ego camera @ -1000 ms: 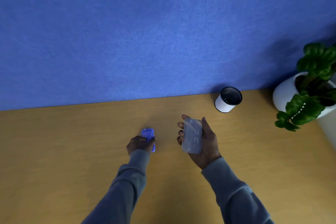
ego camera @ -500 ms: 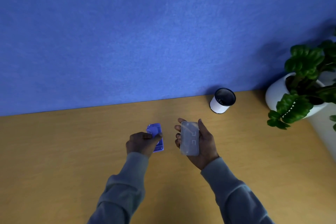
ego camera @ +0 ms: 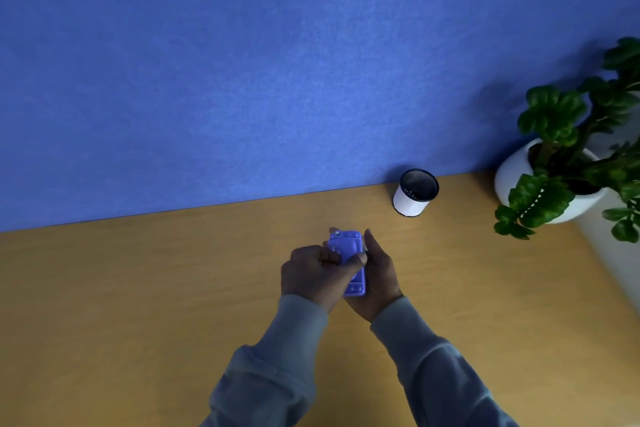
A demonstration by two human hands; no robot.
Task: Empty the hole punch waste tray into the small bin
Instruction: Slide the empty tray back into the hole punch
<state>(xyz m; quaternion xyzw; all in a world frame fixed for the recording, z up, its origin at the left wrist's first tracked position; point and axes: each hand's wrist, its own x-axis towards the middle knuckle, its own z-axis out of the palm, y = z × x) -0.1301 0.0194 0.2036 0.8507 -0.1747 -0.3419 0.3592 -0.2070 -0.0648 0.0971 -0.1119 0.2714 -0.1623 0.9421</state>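
One hole punch [ego camera: 347, 255], purple; one small bin [ego camera: 415, 193]; one potted plant [ego camera: 568, 163]; two hands. Punch held over wooden desk [ego camera: 138, 305], mid-scene, between both hands. Left hand [ego camera: 313, 274] fingers curled over its near-left side, gripping. Right hand [ego camera: 377, 276] cups it from beneath, thumb along right edge. Waste tray probably under punch, hidden. Long axis runs near-far. Bin far right, well apart.
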